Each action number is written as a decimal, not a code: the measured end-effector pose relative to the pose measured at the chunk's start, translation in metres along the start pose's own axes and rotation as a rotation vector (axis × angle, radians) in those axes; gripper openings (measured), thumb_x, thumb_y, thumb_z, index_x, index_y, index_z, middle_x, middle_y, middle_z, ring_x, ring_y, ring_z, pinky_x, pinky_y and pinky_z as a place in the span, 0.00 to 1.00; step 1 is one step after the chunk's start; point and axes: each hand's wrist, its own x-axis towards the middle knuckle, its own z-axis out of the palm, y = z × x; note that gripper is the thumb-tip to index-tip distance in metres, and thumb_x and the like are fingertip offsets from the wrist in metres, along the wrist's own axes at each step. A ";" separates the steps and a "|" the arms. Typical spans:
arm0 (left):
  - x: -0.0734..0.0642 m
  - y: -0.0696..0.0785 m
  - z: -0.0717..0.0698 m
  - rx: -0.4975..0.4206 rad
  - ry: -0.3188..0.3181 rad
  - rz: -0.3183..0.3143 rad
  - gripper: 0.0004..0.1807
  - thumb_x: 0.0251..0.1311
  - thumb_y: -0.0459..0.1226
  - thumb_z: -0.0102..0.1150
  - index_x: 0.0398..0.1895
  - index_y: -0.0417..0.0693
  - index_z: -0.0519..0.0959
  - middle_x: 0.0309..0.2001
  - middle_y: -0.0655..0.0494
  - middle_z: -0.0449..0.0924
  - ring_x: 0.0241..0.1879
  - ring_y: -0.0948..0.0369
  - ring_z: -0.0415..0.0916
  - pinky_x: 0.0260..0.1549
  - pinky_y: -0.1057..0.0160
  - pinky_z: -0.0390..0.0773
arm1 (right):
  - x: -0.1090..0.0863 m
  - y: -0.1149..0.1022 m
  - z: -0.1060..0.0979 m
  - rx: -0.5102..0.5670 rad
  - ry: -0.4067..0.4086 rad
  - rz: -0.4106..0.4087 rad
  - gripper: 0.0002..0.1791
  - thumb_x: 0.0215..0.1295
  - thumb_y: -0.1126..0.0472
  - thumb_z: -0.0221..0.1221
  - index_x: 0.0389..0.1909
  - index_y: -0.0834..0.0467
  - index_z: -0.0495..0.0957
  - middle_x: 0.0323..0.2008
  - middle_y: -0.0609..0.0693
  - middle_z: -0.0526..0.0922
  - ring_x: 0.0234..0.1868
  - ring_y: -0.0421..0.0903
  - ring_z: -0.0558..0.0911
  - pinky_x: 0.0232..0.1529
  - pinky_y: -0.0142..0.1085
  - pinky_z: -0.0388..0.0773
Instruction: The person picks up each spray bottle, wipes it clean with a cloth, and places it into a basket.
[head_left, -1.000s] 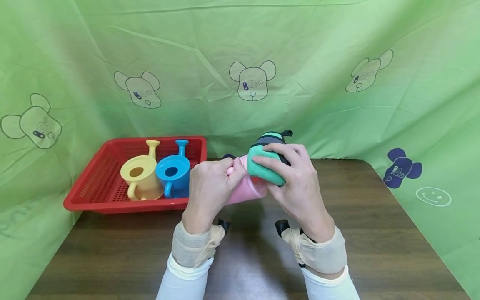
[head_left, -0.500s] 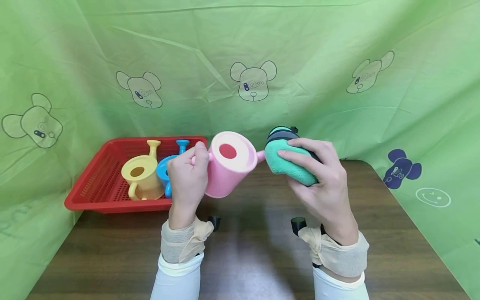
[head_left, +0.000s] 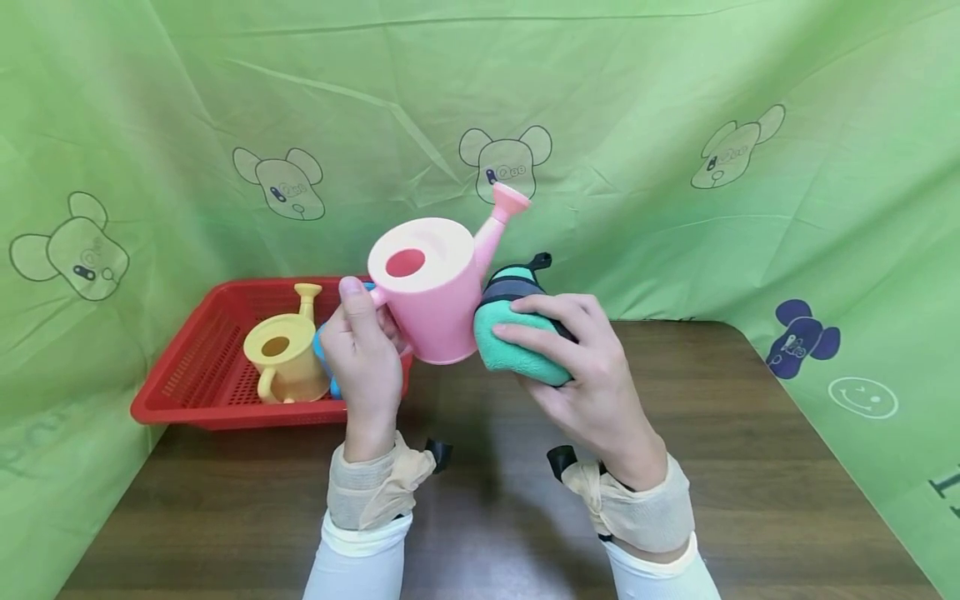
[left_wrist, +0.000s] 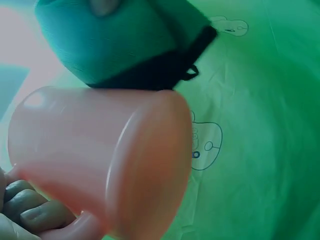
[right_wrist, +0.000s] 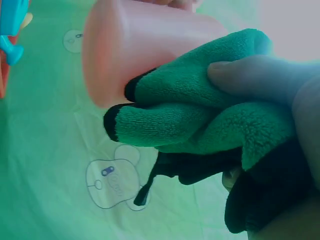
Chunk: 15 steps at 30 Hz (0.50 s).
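My left hand grips the handle of a pink toy watering can, raised above the table and slightly tilted. Its top opening shows, and its spout points up to the far right. In my right hand is a bunched green cleaning cloth with dark trim and a black loop. The cloth meets the can's right side. From the left wrist, the cloth lies against the can's wall, and fingers pass through the handle. The right wrist view shows a thumb pressing on the folded cloth.
A red perforated basket stands at the left on the brown wooden table. It holds a yellow watering can and a blue one, partly hidden behind my left hand. Green printed fabric hangs behind and at both sides.
The pink watering can has turned from tipped over to nearly upright and risen. The cloth moved right to the spout, then back left to the can's side. Both hands keep their hold.
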 end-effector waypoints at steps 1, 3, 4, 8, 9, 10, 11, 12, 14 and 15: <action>0.001 0.000 -0.001 -0.019 0.015 -0.003 0.30 0.81 0.45 0.46 0.13 0.50 0.62 0.10 0.60 0.59 0.10 0.62 0.55 0.12 0.70 0.59 | 0.000 0.001 0.001 0.003 -0.012 0.008 0.24 0.52 0.76 0.67 0.48 0.50 0.89 0.54 0.57 0.86 0.53 0.58 0.78 0.60 0.44 0.74; 0.002 0.001 -0.002 -0.048 0.039 0.000 0.30 0.81 0.45 0.45 0.13 0.50 0.62 0.10 0.59 0.59 0.11 0.63 0.54 0.12 0.70 0.57 | 0.000 0.003 0.001 0.008 -0.030 0.024 0.24 0.53 0.75 0.67 0.48 0.50 0.89 0.54 0.56 0.86 0.53 0.58 0.78 0.59 0.44 0.75; 0.003 0.001 -0.003 -0.066 0.044 0.002 0.30 0.81 0.45 0.45 0.13 0.50 0.62 0.10 0.59 0.59 0.11 0.63 0.54 0.12 0.70 0.56 | -0.001 0.004 0.001 0.005 -0.035 0.027 0.24 0.53 0.75 0.67 0.48 0.50 0.89 0.54 0.56 0.86 0.52 0.58 0.78 0.58 0.45 0.75; 0.007 0.003 -0.007 -0.131 0.038 0.007 0.32 0.80 0.45 0.43 0.11 0.48 0.60 0.10 0.58 0.58 0.10 0.61 0.51 0.12 0.67 0.54 | -0.002 0.010 -0.001 0.016 -0.027 0.060 0.23 0.52 0.74 0.68 0.49 0.52 0.89 0.54 0.57 0.86 0.53 0.57 0.79 0.59 0.41 0.75; 0.008 0.003 -0.009 -0.157 0.032 -0.001 0.32 0.80 0.46 0.43 0.10 0.49 0.59 0.10 0.58 0.57 0.10 0.61 0.50 0.11 0.67 0.54 | -0.002 0.011 -0.002 0.019 -0.019 0.074 0.23 0.52 0.74 0.68 0.49 0.53 0.89 0.54 0.57 0.86 0.53 0.56 0.80 0.60 0.39 0.75; 0.009 0.003 -0.010 -0.182 0.025 -0.017 0.33 0.80 0.46 0.42 0.10 0.49 0.58 0.10 0.58 0.57 0.10 0.61 0.49 0.11 0.67 0.54 | -0.003 0.013 -0.002 0.021 -0.009 0.086 0.23 0.51 0.74 0.68 0.49 0.54 0.89 0.54 0.57 0.86 0.53 0.56 0.80 0.61 0.38 0.74; 0.010 0.004 -0.011 -0.196 0.019 -0.034 0.33 0.80 0.47 0.41 0.09 0.49 0.57 0.10 0.58 0.56 0.10 0.61 0.49 0.11 0.67 0.54 | -0.003 0.014 -0.003 0.028 0.004 0.105 0.24 0.51 0.74 0.68 0.49 0.54 0.89 0.54 0.57 0.86 0.54 0.56 0.80 0.61 0.36 0.74; 0.011 0.004 -0.013 -0.216 0.006 -0.056 0.33 0.80 0.48 0.41 0.09 0.50 0.57 0.09 0.59 0.56 0.10 0.61 0.48 0.10 0.67 0.54 | -0.004 0.015 -0.004 0.034 0.019 0.125 0.24 0.51 0.75 0.67 0.49 0.54 0.89 0.54 0.57 0.86 0.54 0.56 0.81 0.62 0.35 0.74; 0.013 0.003 -0.016 -0.278 -0.029 -0.109 0.32 0.79 0.48 0.39 0.09 0.53 0.57 0.09 0.62 0.55 0.10 0.62 0.46 0.10 0.67 0.51 | -0.005 0.016 -0.005 0.042 0.051 0.166 0.23 0.51 0.74 0.67 0.49 0.55 0.89 0.54 0.57 0.86 0.55 0.56 0.81 0.62 0.32 0.74; 0.014 0.003 -0.017 -0.314 -0.046 -0.144 0.32 0.78 0.49 0.39 0.10 0.54 0.57 0.09 0.63 0.56 0.10 0.63 0.45 0.11 0.67 0.49 | -0.005 0.016 -0.006 0.046 0.067 0.185 0.23 0.51 0.74 0.67 0.49 0.55 0.89 0.53 0.57 0.87 0.55 0.55 0.82 0.62 0.31 0.74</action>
